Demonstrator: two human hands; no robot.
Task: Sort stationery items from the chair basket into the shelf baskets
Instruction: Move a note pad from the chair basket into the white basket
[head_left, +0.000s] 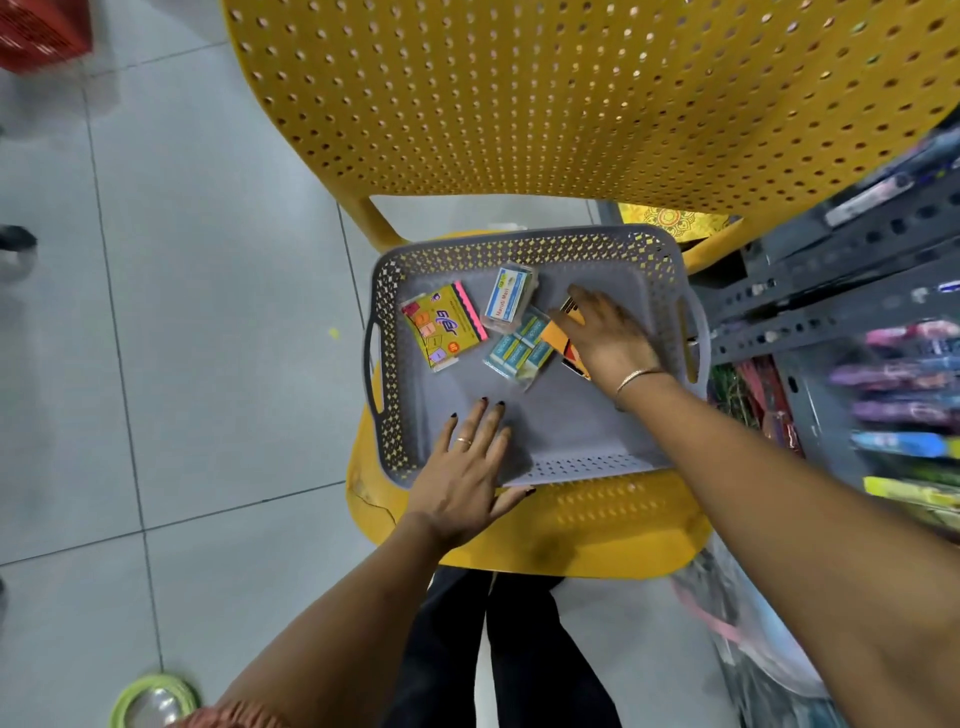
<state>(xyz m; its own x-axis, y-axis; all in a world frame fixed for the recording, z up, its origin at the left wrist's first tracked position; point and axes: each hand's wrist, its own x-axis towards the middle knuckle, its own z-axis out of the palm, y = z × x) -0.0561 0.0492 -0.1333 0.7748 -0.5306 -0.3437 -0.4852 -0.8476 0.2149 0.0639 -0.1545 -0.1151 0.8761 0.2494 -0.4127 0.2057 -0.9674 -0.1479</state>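
Observation:
A grey perforated basket rests on the seat of a yellow chair. In it lie a yellow sticky-note pack, a clear box with a blue-and-white label and a pack of blue erasers. My right hand is deep in the basket, its fingers closing over an orange packet that it partly hides. My left hand lies flat with spread fingers over the basket's near rim, holding nothing.
A grey metal shelf stands right of the chair, with blurred pens and markers in its lower part. A red basket sits on the tiled floor at far left. A green-rimmed round object is at bottom left.

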